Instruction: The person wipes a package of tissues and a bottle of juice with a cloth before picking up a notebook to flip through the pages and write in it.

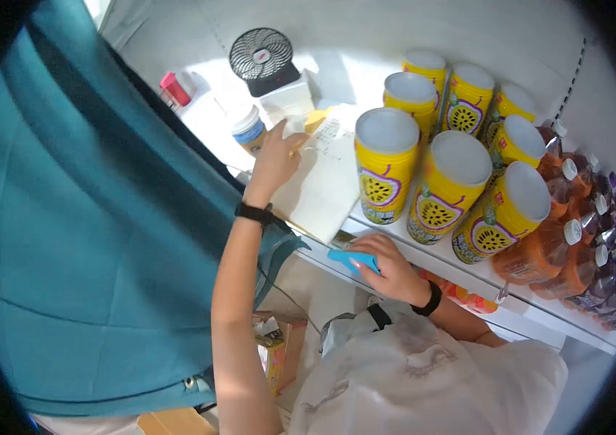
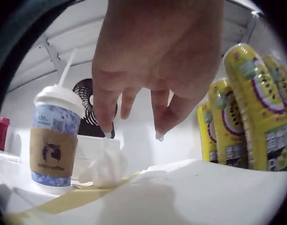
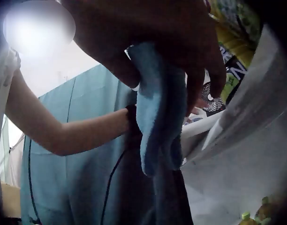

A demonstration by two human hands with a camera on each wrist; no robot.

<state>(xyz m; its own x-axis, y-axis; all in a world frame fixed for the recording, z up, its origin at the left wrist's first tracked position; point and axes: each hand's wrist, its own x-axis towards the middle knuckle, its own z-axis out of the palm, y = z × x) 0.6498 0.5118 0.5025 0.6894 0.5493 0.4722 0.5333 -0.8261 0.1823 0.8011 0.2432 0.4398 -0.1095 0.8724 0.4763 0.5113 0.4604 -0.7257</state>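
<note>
My left hand (image 1: 279, 158) reaches over an open notebook (image 1: 315, 190) with handwriting on its page. Its fingers point down and stand apart in the left wrist view, with nothing between them. Just beyond the fingertips lies a crumpled white wad (image 2: 106, 166), like tissue or thin plastic. A lidded coffee cup (image 2: 53, 140) with a brown sleeve and a straw stands to the left. At the shelf's front edge, my right hand (image 1: 389, 268) grips a folded blue cloth (image 1: 355, 259); in the right wrist view the cloth (image 3: 157, 103) hangs down between thumb and fingers.
Several yellow canisters (image 1: 387, 163) crowd the shelf right of the notebook, with orange drink bottles (image 1: 540, 250) beyond. A small black fan (image 1: 261, 61) stands on a white box behind. A teal curtain (image 1: 105, 239) hangs close on the left. Below is a cardboard box (image 1: 292, 348).
</note>
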